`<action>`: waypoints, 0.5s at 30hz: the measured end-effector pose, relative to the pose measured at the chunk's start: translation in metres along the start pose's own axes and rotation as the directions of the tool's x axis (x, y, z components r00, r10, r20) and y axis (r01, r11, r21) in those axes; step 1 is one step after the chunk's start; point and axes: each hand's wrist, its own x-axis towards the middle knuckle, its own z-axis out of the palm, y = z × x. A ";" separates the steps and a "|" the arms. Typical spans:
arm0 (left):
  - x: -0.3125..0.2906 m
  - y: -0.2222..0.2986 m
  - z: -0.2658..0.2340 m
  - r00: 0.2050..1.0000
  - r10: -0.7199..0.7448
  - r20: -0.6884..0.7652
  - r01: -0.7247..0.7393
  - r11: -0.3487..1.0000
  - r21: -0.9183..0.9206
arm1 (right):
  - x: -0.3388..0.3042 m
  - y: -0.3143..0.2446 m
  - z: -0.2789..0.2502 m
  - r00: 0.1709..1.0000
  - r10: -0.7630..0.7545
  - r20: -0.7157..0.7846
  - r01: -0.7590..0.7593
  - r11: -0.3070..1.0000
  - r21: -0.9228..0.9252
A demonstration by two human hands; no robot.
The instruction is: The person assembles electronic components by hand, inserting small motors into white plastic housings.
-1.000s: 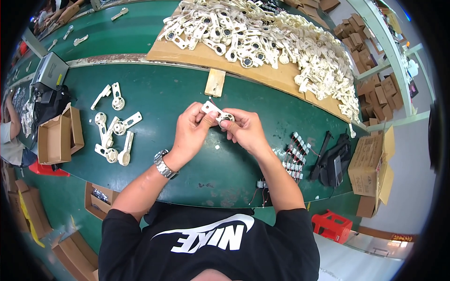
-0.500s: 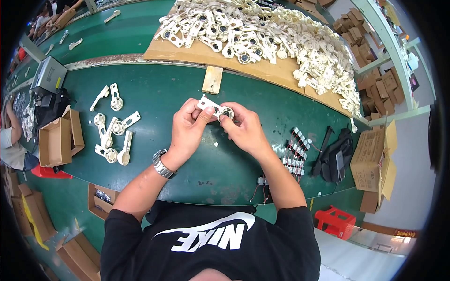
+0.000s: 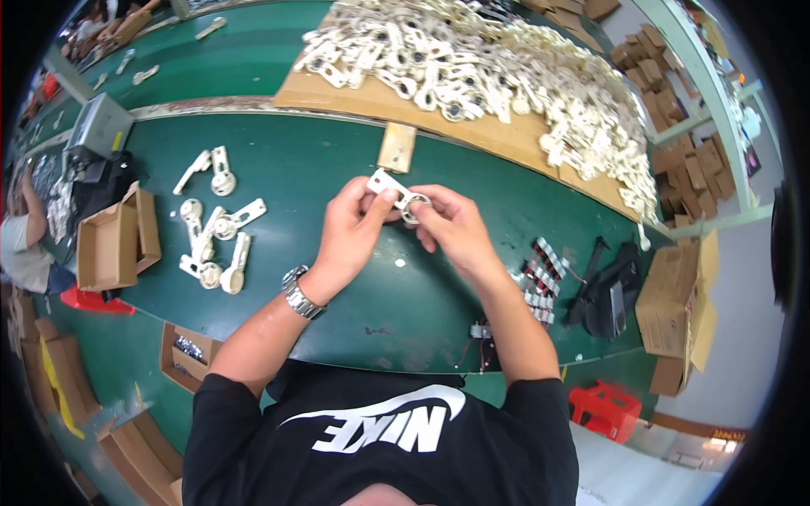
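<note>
A cream plastic part [image 3: 389, 185], a flat slotted arm with a round ring at one end, is held above the green table [image 3: 337, 278]. My left hand [image 3: 350, 221] pinches its flat arm between thumb and fingers. At the ring end, my right hand [image 3: 456, 228] has its thumb and fingertips closed on the rim. Whether anything small sits inside the ring is too fine to tell. Several similar cream parts [image 3: 221, 226] lie loose on the table to my left. A small white piece [image 3: 400, 263] rests on the table below my hands.
A large pile of cream parts [image 3: 472, 67] covers a cardboard sheet [image 3: 337, 98] at the back. A wooden block [image 3: 396, 148] juts toward me. Small wired components [image 3: 540, 274] and a black bag [image 3: 609, 295] are right; an open carton [image 3: 108, 251] stands left, near another person [image 3: 25, 240].
The view has shifted a little, so the scene sits slightly further right. Both hands keep hold of the cream part; my right fingers have changed position at its ring end.
</note>
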 end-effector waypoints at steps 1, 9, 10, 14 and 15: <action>0.002 0.008 -0.003 0.998 -0.056 -0.007 0.057 0.993 0.105 | 0.001 -0.006 -0.002 0.999 0.039 -0.019 -0.040 0.999 -0.032; 0.029 0.083 -0.099 0.901 0.404 -0.157 0.258 -0.208 0.944 | 0.070 -0.084 -0.039 0.993 0.092 -0.070 -0.105 0.971 -0.217; 0.033 0.086 -0.116 0.884 0.441 -0.154 0.305 -0.296 0.905 | 0.085 -0.090 -0.041 0.993 0.065 -0.103 -0.085 0.974 -0.210; 0.055 0.082 -0.152 0.901 0.403 -0.161 0.351 -0.460 0.816 | 0.137 -0.112 -0.071 0.982 -0.153 -0.114 0.144 0.986 -0.081; 0.058 0.083 -0.160 0.917 0.361 -0.170 0.333 -0.457 0.825 | 0.140 -0.111 -0.063 0.956 -0.250 -0.152 0.250 0.968 -0.021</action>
